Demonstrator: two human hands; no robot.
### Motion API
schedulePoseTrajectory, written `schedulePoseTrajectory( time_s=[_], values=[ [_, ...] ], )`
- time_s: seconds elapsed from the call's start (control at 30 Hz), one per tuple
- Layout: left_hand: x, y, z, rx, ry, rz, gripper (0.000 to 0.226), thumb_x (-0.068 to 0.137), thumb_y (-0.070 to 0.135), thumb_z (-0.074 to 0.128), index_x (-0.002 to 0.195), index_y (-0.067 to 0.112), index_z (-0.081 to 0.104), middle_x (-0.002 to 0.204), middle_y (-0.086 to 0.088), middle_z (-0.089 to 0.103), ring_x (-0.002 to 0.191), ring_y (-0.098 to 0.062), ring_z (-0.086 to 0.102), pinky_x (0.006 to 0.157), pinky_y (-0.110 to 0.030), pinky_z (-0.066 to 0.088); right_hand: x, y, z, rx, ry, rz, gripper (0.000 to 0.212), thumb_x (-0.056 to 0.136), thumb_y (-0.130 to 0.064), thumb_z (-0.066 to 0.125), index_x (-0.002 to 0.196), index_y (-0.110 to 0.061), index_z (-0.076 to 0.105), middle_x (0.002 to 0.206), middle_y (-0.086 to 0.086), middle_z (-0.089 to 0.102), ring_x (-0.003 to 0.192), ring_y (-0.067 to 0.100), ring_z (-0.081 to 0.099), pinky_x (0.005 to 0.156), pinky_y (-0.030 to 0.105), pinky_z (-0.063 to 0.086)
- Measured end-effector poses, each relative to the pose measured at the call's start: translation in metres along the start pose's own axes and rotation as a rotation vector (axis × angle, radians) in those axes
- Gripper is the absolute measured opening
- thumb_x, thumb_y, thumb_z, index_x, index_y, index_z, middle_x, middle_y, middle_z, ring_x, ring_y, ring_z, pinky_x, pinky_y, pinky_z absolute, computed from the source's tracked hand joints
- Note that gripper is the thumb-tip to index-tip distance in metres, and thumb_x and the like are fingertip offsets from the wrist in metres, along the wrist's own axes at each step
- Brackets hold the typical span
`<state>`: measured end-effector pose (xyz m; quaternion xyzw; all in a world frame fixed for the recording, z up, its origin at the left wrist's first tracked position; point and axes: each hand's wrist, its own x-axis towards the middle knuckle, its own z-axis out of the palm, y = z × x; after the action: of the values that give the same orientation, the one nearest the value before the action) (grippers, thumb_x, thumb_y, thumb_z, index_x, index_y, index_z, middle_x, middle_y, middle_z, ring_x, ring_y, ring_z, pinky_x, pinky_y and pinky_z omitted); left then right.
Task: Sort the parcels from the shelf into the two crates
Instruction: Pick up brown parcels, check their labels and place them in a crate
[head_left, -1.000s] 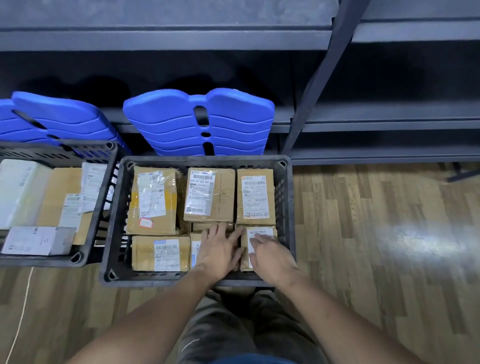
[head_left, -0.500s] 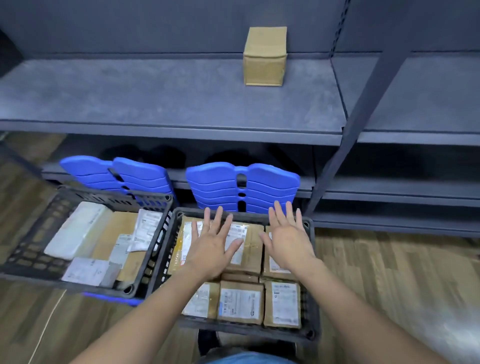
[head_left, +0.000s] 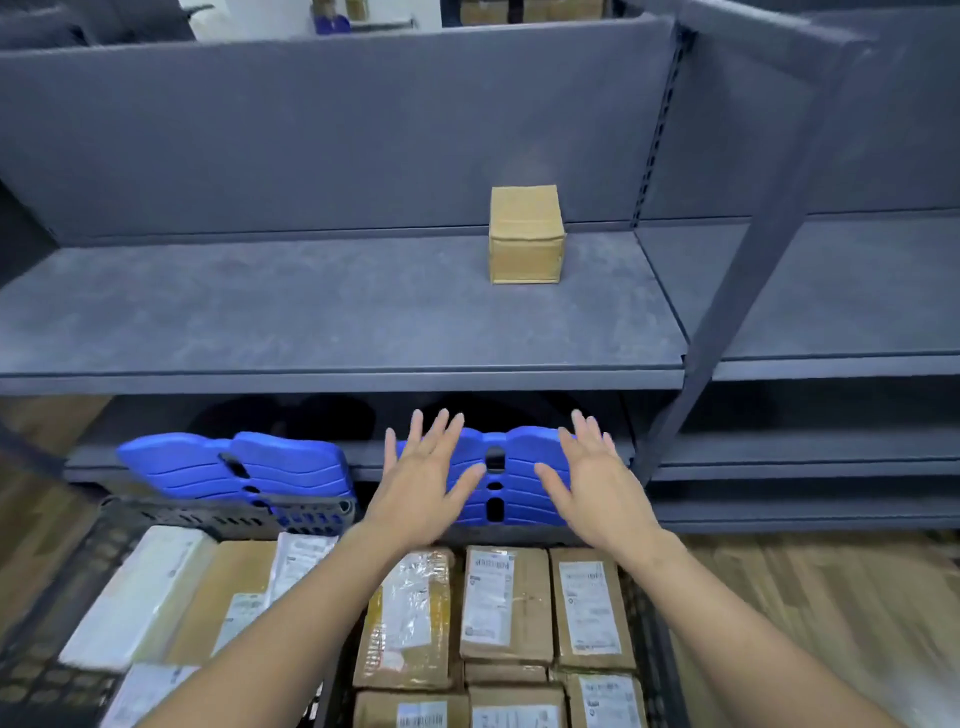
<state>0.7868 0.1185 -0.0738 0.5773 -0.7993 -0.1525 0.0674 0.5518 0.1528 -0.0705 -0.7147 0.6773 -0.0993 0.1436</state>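
Head view: one small cardboard box (head_left: 525, 236) stands alone at 12 o'clock, deep on the grey shelf (head_left: 311, 312), the only parcel seen there. Both hands are released, fingers straight and spread, holding nothing. The left hand (head_left: 421, 483) and right hand (head_left: 597, 488) are raised side by side but apart, probably set to take the box from both flanks. At 6 o'clock the right crate (head_left: 647, 613) holds brown labelled parcels (head_left: 504, 608) packed flat in rows, labels up, likely to save room. At 8 o'clock the left crate (head_left: 208, 512) carries a white mailer (head_left: 140, 597) and flatter packets. Blue plastic panels (head_left: 234, 467) lean on the lower shelf behind the crates.
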Motion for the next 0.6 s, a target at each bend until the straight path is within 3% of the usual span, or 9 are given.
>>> schedulePoseTrajectory(
  time_s=[0.07,0.13,0.17,0.23,0.37,0.47,0.53,0.6],
  values=[
    [0.026,-0.003,-0.021,-0.038,0.151,0.044,0.071,0.1,0.063,0.032,0.153,0.019,0.048,0.158,-0.005,0.049,0.15,-0.031,0.039,0.122,-0.052,0.023,0.016,-0.001,-0.012,0.127,0.098,0.016,0.06,0.108,-0.043,0.047,0.156,-0.008,0.042,0.171,0.008,0.024,0.157,0.024,0.025,0.124,0.035,0.025],
    [0.062,-0.002,-0.041,-0.089,0.309,0.077,0.063,0.095,0.057,0.035,0.127,0.015,0.07,0.124,-0.006,0.073,0.116,-0.034,0.065,0.103,-0.049,0.043,0.042,-0.003,-0.027,0.277,0.256,0.041,0.05,0.105,-0.035,0.056,0.147,-0.006,0.056,0.16,0.008,0.046,0.146,0.024,0.046,0.118,0.034,0.035],
    [0.082,0.0,-0.049,-0.144,0.362,0.085,0.057,0.095,0.052,0.039,0.118,0.013,0.073,0.113,-0.008,0.076,0.106,-0.036,0.067,0.097,-0.047,0.048,0.058,-0.002,-0.035,0.35,0.327,0.058,0.047,0.104,-0.03,0.059,0.143,-0.004,0.059,0.155,0.009,0.053,0.142,0.025,0.051,0.117,0.032,0.035],
    [0.129,0.01,-0.065,-0.3,0.398,0.051,0.048,0.097,0.042,0.049,0.12,0.007,0.072,0.114,-0.013,0.074,0.106,-0.035,0.068,0.095,-0.041,0.05,0.099,0.0,-0.052,0.461,0.4,0.093,0.047,0.103,-0.027,0.06,0.143,-0.003,0.058,0.151,0.01,0.056,0.142,0.025,0.05,0.118,0.031,0.032],
    [0.216,0.034,-0.077,-0.674,0.311,-0.167,0.056,0.105,0.032,0.058,0.156,0.013,0.043,0.158,-0.005,0.048,0.142,-0.02,0.048,0.116,-0.03,0.034,0.193,0.011,-0.082,0.658,0.324,0.148,0.066,0.102,-0.036,0.061,0.158,-0.01,0.037,0.16,0.01,0.046,0.147,0.027,0.043,0.12,0.037,0.033],
    [0.26,0.052,-0.076,-1.016,0.258,-0.303,0.065,0.103,0.031,0.058,0.162,0.02,0.031,0.166,0.002,0.035,0.152,-0.014,0.035,0.124,-0.035,0.027,0.25,0.02,-0.091,0.81,0.234,0.208,0.077,0.098,-0.038,0.064,0.163,-0.017,0.027,0.162,0.002,0.044,0.148,0.023,0.042,0.12,0.037,0.034],
    [0.279,0.055,-0.073,-1.118,0.224,-0.324,0.066,0.095,0.032,0.059,0.157,0.022,0.042,0.158,0.002,0.048,0.144,-0.017,0.046,0.122,-0.041,0.033,0.279,0.029,-0.087,0.883,0.195,0.195,0.088,0.085,-0.045,0.069,0.161,-0.022,0.031,0.159,-0.002,0.049,0.144,0.02,0.048,0.12,0.042,0.037],
    [0.287,0.056,-0.073,-1.176,0.227,-0.289,0.059,0.082,0.036,0.055,0.139,0.02,0.06,0.131,0.005,0.068,0.113,-0.013,0.062,0.106,-0.04,0.043,0.303,0.048,-0.069,0.924,0.184,0.134,0.099,0.066,-0.057,0.066,0.156,-0.026,0.037,0.149,-0.008,0.058,0.136,0.017,0.056,0.116,0.046,0.044]
  ],
)
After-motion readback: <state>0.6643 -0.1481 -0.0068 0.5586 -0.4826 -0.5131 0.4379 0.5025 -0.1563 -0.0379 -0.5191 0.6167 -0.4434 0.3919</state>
